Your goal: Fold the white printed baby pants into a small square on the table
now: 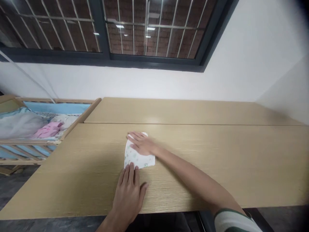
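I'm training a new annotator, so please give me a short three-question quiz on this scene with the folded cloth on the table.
1. True or false: the right hand lies flat on top of the folded white printed cloth.
2. Multiple choice: the left hand touches what with its fingertips? A) the cloth's near edge B) the crib rail C) the window frame
3. Short answer: what colour is the small garment lying in the wooden crib left of the table?
Key: 1 true; 2 A; 3 pink.
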`<state>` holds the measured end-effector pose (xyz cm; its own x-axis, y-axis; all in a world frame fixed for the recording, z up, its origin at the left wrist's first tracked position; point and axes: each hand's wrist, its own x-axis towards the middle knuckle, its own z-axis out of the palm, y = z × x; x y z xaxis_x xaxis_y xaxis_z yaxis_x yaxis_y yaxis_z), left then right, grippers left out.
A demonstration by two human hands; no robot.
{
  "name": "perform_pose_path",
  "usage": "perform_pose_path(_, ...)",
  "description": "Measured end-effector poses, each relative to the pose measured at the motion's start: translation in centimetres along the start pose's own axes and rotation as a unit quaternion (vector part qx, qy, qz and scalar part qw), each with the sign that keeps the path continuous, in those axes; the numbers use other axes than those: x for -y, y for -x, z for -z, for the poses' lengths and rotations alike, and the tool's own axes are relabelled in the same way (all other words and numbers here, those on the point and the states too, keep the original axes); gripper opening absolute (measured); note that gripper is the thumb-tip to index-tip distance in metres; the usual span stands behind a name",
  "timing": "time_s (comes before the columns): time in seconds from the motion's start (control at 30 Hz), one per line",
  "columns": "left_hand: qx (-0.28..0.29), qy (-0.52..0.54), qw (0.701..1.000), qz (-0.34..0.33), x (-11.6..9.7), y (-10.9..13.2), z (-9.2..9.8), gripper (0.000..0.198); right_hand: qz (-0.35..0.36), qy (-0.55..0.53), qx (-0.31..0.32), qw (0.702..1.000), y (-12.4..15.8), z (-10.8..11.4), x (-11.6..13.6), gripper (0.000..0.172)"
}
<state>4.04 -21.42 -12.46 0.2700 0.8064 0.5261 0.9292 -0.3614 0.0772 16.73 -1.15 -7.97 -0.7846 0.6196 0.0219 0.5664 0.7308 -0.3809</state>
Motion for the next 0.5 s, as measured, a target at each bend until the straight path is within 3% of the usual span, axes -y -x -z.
perform_pose_path(0.2,0.012,0.0,1.0,-0.013,0.8,-0.2,0.1,0.047,-0.068,0.041,-0.035,0.996,-2.5,0.1,-3.1,0.068)
perform_pose_path(0.37,0.039,0.042,0.998,-0.032,2.7,-1.2,1.0,0.035,-0.028,0.043,-0.121,0.991,-1.5,0.2,-2.2,0.065)
perform_pose_path(0.5,0.104,0.112,0.986,-0.068,6.1,-2.3,2.3,0.03,-0.035,0.013,-0.204,0.978,1.3,1.4,-0.5,0.045)
